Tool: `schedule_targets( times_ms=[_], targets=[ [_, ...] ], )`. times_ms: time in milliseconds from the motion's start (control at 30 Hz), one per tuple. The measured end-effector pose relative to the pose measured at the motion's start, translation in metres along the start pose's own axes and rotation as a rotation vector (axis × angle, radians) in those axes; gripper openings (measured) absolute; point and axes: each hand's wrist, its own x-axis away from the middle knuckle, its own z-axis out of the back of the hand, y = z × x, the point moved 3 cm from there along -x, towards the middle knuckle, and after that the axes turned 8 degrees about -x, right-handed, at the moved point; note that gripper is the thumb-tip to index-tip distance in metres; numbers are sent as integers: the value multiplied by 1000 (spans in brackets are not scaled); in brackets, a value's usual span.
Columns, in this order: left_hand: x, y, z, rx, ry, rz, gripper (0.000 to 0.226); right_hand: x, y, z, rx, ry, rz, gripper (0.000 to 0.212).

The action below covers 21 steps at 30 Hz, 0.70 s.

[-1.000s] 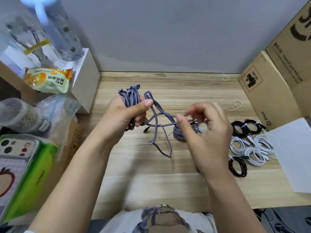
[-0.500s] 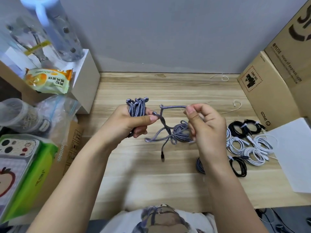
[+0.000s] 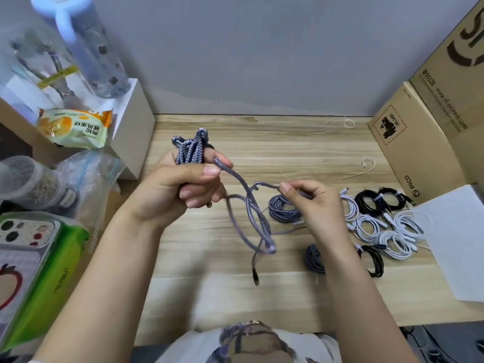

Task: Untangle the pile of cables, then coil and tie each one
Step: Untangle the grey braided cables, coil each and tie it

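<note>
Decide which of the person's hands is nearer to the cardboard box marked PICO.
Right. The right hand is beside the coiled cables, a short way left of the PICO box; the left hand is farther left, gripping the grey braided cable.

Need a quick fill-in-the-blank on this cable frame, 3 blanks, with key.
1. The left hand grips a folded bundle of the braided cable, whose colour is ____.
2. The right hand pinches the cable's loose ____ end.
3. The tied black coils and white coils lie on the table to the person's ____.

Missing: grey; tail; right
</note>
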Motion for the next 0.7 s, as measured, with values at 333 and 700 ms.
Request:
schedule_targets(
  times_ms=[333,700],
  targets=[
    [-9,-26,-6,-39,257,210,18,17,-21,-32,-240,-440,81,17],
    [-12,-28,-5,-47,464,176,12,29,-33,-48,705,53,387,44]
  ],
)
